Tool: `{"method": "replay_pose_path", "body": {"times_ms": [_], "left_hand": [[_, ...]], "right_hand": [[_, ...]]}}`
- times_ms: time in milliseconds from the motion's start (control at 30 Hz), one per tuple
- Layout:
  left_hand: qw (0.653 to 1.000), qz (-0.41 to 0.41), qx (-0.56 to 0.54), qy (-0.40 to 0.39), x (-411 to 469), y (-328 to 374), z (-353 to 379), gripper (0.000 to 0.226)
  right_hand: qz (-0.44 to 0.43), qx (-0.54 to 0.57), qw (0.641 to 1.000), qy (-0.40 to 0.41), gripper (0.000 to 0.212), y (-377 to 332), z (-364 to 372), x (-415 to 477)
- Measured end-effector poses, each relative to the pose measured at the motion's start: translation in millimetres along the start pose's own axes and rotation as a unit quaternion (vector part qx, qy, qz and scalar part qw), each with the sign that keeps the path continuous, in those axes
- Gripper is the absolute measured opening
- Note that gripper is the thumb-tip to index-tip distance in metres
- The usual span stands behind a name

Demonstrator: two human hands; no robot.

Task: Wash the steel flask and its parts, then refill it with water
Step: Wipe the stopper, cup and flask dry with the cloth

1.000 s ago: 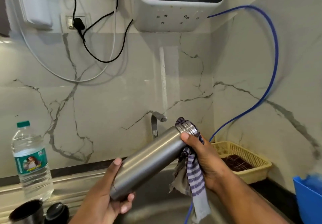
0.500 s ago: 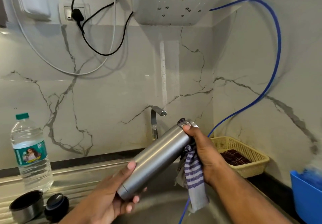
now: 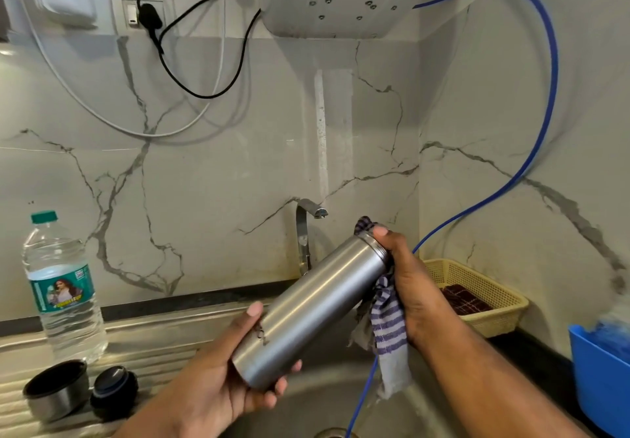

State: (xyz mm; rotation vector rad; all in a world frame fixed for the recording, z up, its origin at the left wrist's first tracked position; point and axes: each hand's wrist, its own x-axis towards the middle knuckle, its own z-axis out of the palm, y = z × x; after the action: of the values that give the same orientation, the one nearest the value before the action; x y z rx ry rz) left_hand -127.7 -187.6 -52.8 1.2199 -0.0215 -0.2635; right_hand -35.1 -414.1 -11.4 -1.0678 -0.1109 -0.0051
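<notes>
The steel flask [image 3: 313, 304] lies tilted over the sink, its open mouth up and to the right. My left hand [image 3: 221, 379] grips its bottom end. My right hand [image 3: 405, 277] holds a blue-and-white striped cloth [image 3: 388, 328] against the flask's neck, thumb on the rim. The cloth's tail hangs down below my palm. On the draining board at the lower left stand the flask's steel cup lid [image 3: 54, 390] and its dark stopper [image 3: 114, 390].
A plastic water bottle [image 3: 63, 287] stands on the left of the counter. A tap [image 3: 305, 233] rises behind the sink [image 3: 324, 403]. A blue hose [image 3: 538, 137] loops down the right wall into the sink. A yellow basket [image 3: 477, 294] and a blue tub [image 3: 600, 372] sit at the right.
My right hand has slid up with the cloth toward the flask's mouth. The flask has turned slightly in my left hand, and the view has dropped a little.
</notes>
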Motion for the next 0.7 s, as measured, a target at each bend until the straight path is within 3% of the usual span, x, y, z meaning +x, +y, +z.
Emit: {"method": "replay_pose_path", "body": {"times_ms": [67, 133, 233, 300, 367, 433, 500, 567, 600, 700], "left_hand": [[0.977, 0.131, 0.12, 0.115, 12, 0, 2, 0.057], [0.932, 0.214, 0.262, 0.133, 14, -1, 5, 0.067], [0.931, 0.187, 0.283, 0.132, 15, -8, 4, 0.083], [0.97, 0.155, 0.167, 0.081, 15, -12, 16, 0.076], [0.986, 0.125, 0.096, 0.056, 7, -13, 33, 0.032], [0.988, 0.127, 0.065, 0.057, -1, -12, 49, 0.015], [0.99, 0.125, 0.006, 0.072, -2, -7, 55, 0.017], [0.988, 0.104, -0.093, 0.064, 1, -5, 53, 0.03], [0.984, 0.104, -0.144, 0.017, 1, -6, 47, 0.032], [0.966, 0.088, -0.236, -0.058, 6, 2, 27, 0.053]], "right_hand": [[0.008, 0.005, 0.999, 0.034, 0.055, 2, 0, 4], [0.023, 0.006, 0.999, 0.044, 0.057, 5, 1, 6], [0.02, 0.01, 0.999, 0.034, 0.066, 10, 3, 6], [0.006, 0.005, 0.999, 0.054, 0.065, 13, 2, 10], [-0.037, -0.006, 0.997, 0.07, 0.052, 21, 5, 12], [-0.092, -0.076, 0.99, 0.07, 0.051, 33, 13, 6], [-0.158, -0.181, 0.97, 0.04, 0.05, 43, 22, -10], [-0.225, -0.21, 0.949, -0.062, 0.032, 53, 32, -25], [-0.259, -0.238, 0.928, -0.12, 0.027, 60, 35, -33], [-0.371, -0.376, 0.814, -0.244, 0.03, 67, 37, -48]]}}
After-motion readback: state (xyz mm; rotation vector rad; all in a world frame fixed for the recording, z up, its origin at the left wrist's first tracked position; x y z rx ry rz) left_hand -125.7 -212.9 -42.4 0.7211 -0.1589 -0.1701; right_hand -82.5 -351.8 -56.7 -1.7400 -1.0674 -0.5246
